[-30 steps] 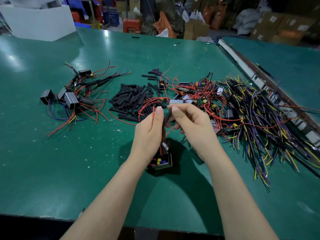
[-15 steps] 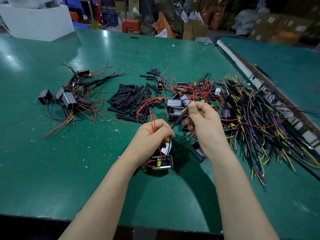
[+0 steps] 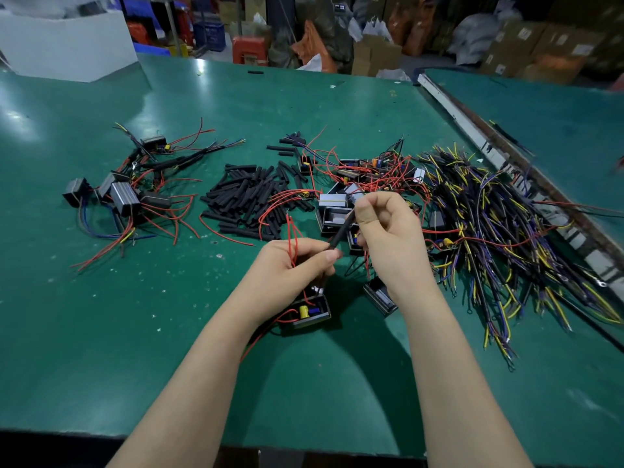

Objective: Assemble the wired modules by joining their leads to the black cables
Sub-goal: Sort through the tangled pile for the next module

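While finished assemblies lie toward the worktop left edge, many loose modules and black cables remain toward the right edge, so most work appears outstanding. Left hand grips red leads above 1 module; right hand pinches a black tube.
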